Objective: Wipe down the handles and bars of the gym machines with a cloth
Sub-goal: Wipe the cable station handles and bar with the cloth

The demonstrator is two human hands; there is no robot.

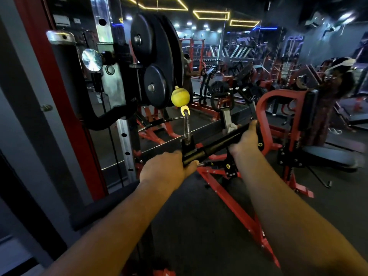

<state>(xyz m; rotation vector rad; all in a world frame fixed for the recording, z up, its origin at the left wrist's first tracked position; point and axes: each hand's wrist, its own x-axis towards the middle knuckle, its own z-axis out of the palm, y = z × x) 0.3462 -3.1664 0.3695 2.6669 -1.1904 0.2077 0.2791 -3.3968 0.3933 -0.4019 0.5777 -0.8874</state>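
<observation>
Now the left hand (167,166) clenches the near end of the black cable-attachment bar (217,145), while the right hand (246,139) grips farther along, pressing a pale cloth (232,127) against it. The bar hangs by a carabiner (186,126) below the yellow stopper ball (180,98). Wiping seems underway; next, probably, slide the cloth toward the far end.
</observation>
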